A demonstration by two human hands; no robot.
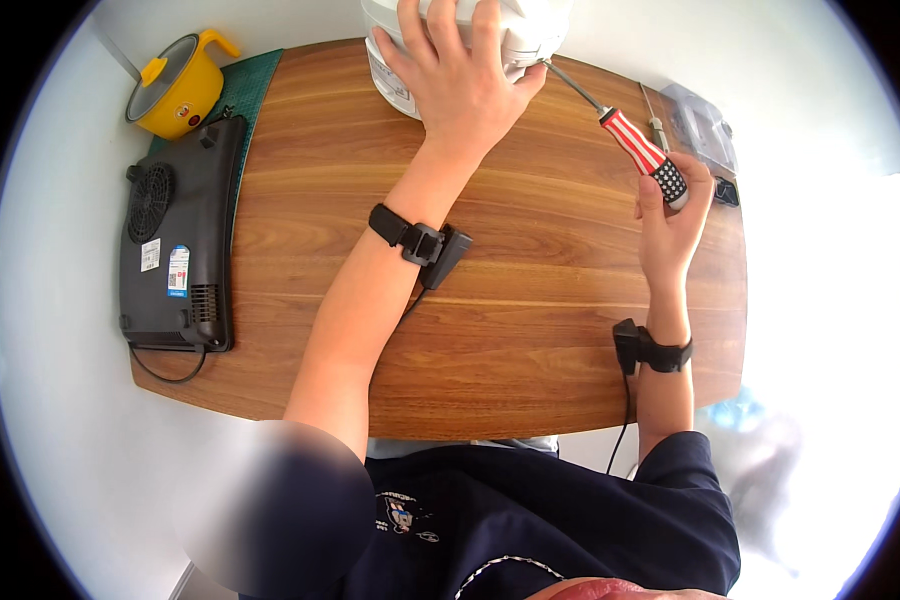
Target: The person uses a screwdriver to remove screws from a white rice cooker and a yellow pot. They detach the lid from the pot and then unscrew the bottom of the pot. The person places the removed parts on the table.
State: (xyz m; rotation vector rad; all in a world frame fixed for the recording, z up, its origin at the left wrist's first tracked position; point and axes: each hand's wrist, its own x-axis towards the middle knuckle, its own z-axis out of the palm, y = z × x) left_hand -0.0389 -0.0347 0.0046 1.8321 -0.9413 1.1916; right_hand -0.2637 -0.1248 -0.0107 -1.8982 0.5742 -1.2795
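A white, rounded appliance [392, 82] stands at the far edge of the table, partly cut off by the top of the head view. My left hand [460, 85] lies over its near side with the fingers spread, and the thumb reaches toward its right edge. My right hand [676, 205] is closed around the end of a screwdriver [634, 142] with a red-and-white striped handle and a dark, white-dotted end. The metal shaft slants up and left, its tip at the appliance's lower right edge beside my left thumb. Whether the tip sits in a screw cannot be made out.
An upturned black induction cooker [185, 240] lies along the wooden table's [510, 330] left side. Behind it, a yellow pot [185, 95] with a glass lid stands on a green mat [255, 85]. A clear plastic box [705, 125] sits at the far right. Cables trail from both wrist straps.
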